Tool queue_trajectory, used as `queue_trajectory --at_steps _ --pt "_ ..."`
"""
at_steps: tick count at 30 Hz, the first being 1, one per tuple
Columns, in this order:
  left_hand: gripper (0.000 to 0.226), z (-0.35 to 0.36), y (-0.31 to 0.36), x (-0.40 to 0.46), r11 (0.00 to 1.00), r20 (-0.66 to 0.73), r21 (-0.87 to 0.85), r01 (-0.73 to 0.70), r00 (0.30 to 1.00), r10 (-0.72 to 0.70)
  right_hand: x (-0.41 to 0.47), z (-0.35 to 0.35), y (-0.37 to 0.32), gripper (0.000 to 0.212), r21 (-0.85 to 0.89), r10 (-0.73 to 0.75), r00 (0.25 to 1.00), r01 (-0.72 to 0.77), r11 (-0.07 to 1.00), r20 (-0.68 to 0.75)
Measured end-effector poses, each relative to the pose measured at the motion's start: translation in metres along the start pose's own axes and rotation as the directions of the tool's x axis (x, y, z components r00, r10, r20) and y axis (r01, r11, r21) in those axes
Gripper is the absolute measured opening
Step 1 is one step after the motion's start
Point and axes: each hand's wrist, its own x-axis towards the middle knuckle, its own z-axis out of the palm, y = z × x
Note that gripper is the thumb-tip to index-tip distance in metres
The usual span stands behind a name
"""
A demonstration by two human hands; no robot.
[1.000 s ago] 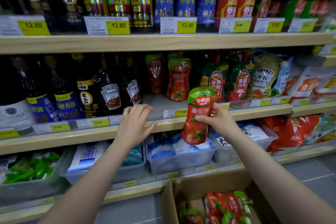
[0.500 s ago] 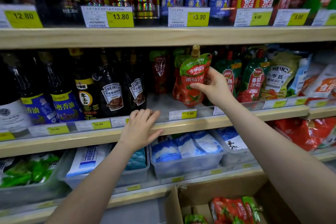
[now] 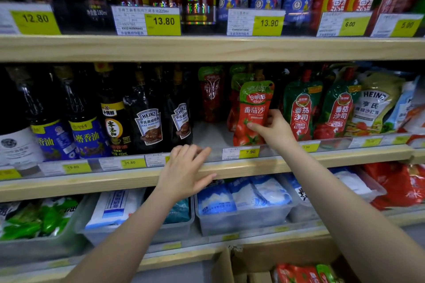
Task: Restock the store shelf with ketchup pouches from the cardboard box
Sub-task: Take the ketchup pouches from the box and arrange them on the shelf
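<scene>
My right hand (image 3: 273,130) grips a red ketchup pouch (image 3: 253,112) with a green top, standing upright at the front of the middle shelf (image 3: 322,158), above the 7.90 price tag (image 3: 241,153). Behind it stands another pouch of the same kind (image 3: 234,89), and a further one (image 3: 210,94) sits deeper to the left. My left hand (image 3: 186,172) rests flat on the shelf's front edge, fingers spread, holding nothing. The cardboard box (image 3: 248,264) is on the floor at bottom right, with red pouches (image 3: 301,273) inside.
Dark sauce bottles (image 3: 147,119) fill the middle shelf's left side. Green and red ketchup pouches (image 3: 301,110) and Heinz bags (image 3: 372,108) crowd the right. A bare gap of shelf lies left of the held pouch. Plastic bins of white bags (image 3: 243,204) sit on the lower shelf.
My right hand lifted the pouch from below shelf level up onto the middle shelf and lowered it upright to the front. My left hand settled on the shelf edge. The view moved closer.
</scene>
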Motion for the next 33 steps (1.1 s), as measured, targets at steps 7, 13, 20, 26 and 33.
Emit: queue_trajectory --at_steps 7,13,20,26,33 --pt "0.057 -0.004 0.001 -0.001 1.000 0.003 -0.023 0.002 1.000 -0.002 0.000 0.021 -0.002 0.062 -0.196 0.014 0.991 -0.040 0.980 -0.132" --pt "0.057 -0.006 0.001 -0.001 1.000 0.009 -0.024 0.003 1.000 -0.003 0.012 0.033 -0.004 0.060 -0.205 0.030 0.981 -0.070 0.976 -0.194" --pt "0.058 -0.005 0.001 -0.002 1.000 0.016 -0.023 -0.007 1.000 0.008 0.022 0.035 -0.002 0.062 -0.214 0.050 0.978 -0.094 0.972 -0.201" --pt "0.060 -0.010 0.004 0.000 1.000 0.070 -0.025 -0.002 0.998 0.004 0.012 0.019 -0.004 0.072 -0.261 0.055 0.997 -0.066 0.963 -0.049" --pt "0.054 -0.010 0.011 -0.002 0.998 0.055 -0.051 0.041 0.998 -0.038 -0.076 -0.024 0.029 0.069 -0.262 -0.153 0.982 0.177 0.949 0.111"
